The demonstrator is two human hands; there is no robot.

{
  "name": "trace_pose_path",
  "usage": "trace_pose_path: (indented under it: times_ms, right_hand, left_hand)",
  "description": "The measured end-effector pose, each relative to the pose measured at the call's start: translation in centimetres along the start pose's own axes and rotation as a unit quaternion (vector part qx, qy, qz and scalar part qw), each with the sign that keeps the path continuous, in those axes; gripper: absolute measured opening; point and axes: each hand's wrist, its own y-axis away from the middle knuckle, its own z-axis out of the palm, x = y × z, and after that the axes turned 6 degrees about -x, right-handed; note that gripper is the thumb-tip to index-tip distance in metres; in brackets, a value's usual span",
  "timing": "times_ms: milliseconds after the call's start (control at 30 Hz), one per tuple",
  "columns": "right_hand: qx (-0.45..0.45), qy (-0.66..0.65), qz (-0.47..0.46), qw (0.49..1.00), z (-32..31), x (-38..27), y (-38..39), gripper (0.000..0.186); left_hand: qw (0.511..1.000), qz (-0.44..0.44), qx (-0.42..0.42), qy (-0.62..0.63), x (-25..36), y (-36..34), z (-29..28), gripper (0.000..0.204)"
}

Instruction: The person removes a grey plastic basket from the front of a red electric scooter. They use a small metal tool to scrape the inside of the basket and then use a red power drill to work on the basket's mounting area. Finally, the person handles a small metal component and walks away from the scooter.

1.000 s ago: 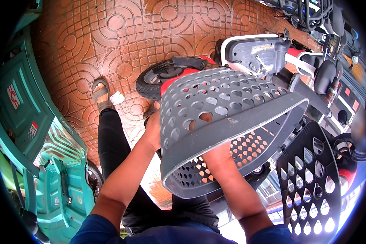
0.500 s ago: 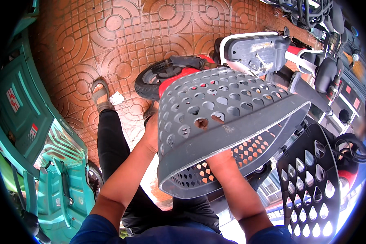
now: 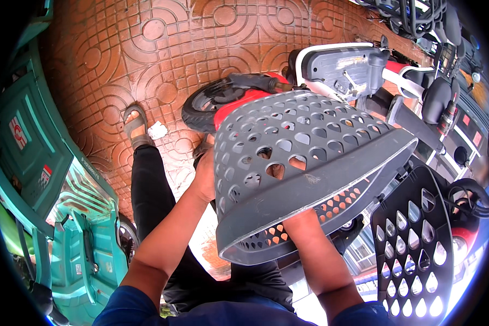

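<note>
A large grey plastic basket (image 3: 304, 138) with teardrop holes lies tilted before me, its open mouth facing my body. Its perforated lid (image 3: 413, 239) hangs open at the right, joined near the rim. My left hand (image 3: 205, 176) is against the basket's left outer side, with its fingers hidden behind the wall. Into the mouth reaches my right hand (image 3: 299, 217); skin shows through a few holes in the wall, but the fingers cannot be made out. A red scooter's front wheel (image 3: 206, 103) sits just beyond the basket.
The scooter's grey footboard (image 3: 342, 68) and white frame extend to the far right. A green three-wheeled vehicle (image 3: 32, 141) stands along the left. Orange patterned tiles (image 3: 152, 32) cover the floor, with crumpled white paper (image 3: 157, 130) beside my sandalled foot (image 3: 136, 122). More parked vehicles crowd the upper right.
The basket has shifted slightly to the right, and my right hand has moved a little right with it. My left hand stays at the basket's side.
</note>
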Motion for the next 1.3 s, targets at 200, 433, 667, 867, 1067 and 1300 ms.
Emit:
trace_pose_path:
  times_ms: [200, 433, 667, 867, 1067, 1300]
  right_hand:
    - [-0.037, 0.172, -0.125, 0.976, 0.8, 0.6, 0.8, 0.036]
    - [-0.069, 0.198, -0.133, 0.969, -1.5, -0.6, 0.8, 0.040]
    - [-0.096, 0.166, -0.109, 0.975, -1.7, -1.2, 0.3, 0.039]
    - [-0.108, 0.169, -0.104, 0.974, -2.0, -1.3, 0.3, 0.039]
    - [-0.143, 0.100, -0.036, 0.984, -4.5, -2.5, -0.5, 0.037]
    - [-0.129, 0.064, 0.005, 0.990, -4.3, -1.8, -1.3, 0.038]
  left_hand:
    - [0.947, 0.096, 0.004, -0.307, 0.9, 0.6, 1.4, 0.036]
    - [0.920, 0.103, 0.000, -0.378, 1.3, 0.7, 1.4, 0.038]
    - [0.978, 0.055, 0.004, -0.203, 0.9, 0.5, 0.9, 0.036]
    - [0.986, 0.037, 0.038, -0.161, 0.6, 0.6, 0.8, 0.038]
    - [0.998, -0.008, 0.043, 0.047, 0.3, 0.2, 0.5, 0.041]
    - [0.993, -0.031, 0.061, 0.092, 0.7, 0.2, 1.3, 0.042]
